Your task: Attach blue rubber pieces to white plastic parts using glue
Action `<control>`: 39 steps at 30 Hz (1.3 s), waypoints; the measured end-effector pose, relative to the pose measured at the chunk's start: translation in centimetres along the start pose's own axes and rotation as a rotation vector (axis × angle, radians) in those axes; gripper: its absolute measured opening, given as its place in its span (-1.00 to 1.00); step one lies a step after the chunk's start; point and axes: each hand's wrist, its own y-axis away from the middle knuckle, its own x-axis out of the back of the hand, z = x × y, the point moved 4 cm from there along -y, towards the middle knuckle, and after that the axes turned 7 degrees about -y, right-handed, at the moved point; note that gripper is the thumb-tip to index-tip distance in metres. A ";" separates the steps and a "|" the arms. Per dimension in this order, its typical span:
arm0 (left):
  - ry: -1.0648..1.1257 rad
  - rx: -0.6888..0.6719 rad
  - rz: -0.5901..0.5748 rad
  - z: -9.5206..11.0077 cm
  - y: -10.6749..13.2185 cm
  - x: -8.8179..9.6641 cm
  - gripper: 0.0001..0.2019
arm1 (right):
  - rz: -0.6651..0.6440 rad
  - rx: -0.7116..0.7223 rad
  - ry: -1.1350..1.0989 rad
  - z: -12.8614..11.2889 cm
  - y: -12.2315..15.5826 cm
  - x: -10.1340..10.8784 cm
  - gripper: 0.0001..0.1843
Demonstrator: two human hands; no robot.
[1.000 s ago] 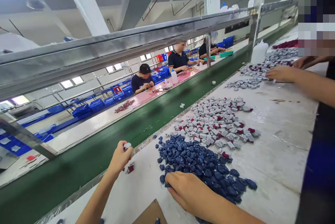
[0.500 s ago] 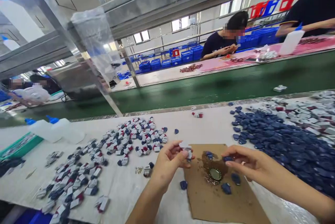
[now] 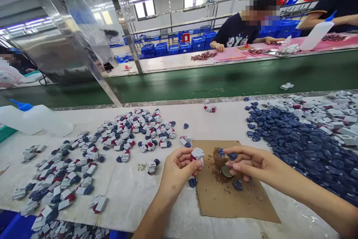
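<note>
My left hand point(image 3: 176, 173) is closed on a small grey and red part point(image 3: 197, 154), held just left of a brown cardboard sheet point(image 3: 232, 198). My right hand point(image 3: 248, 164) pinches a dark blue piece point(image 3: 232, 156) over a small round glue puddle point(image 3: 225, 171) on that cardboard. Two more blue pieces point(image 3: 237, 185) lie on the cardboard near my fingers. A large heap of dark blue pieces point(image 3: 302, 145) lies to the right. Assembled grey, red and blue parts point(image 3: 131, 131) are spread out to the left.
A white squeeze bottle with a blue tip point(image 3: 39, 119) lies at the far left. A green conveyor belt point(image 3: 212, 82) runs behind the white table point(image 3: 140, 190). Grey parts point(image 3: 330, 112) pile at the right. A person in a dark shirt point(image 3: 237, 30) works across the belt, with blue crates point(image 3: 173, 48) behind.
My view swung left from the blue heap to the cardboard. My right hand left the heap with a blue piece and came down over the glue; my left hand keeps its grey part.
</note>
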 end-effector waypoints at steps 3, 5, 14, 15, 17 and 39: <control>0.006 0.013 -0.004 -0.2 0.1 -0.1 -0.57 | 0.023 0.039 0.021 -0.2 0.1 0.2 -0.29; -0.003 0.015 -0.008 -0.3 0.1 -0.1 -0.59 | 0.099 0.121 0.159 -0.4 0.2 0.6 -0.39; -0.083 0.089 -0.035 -0.4 0.0 -0.8 -0.62 | 0.312 0.333 0.378 0.0 0.3 0.4 -0.69; -0.094 0.095 -0.039 -0.5 0.0 -0.9 -0.62 | 0.314 0.339 0.381 0.2 0.4 0.3 -0.71; -0.117 0.106 -0.052 -0.7 0.1 -1.0 -0.62 | 0.324 0.341 0.378 0.5 0.4 0.1 -0.75; -0.012 0.175 -0.070 -0.8 0.2 -1.3 -0.59 | 0.196 0.447 0.704 1.8 1.7 -1.5 -0.89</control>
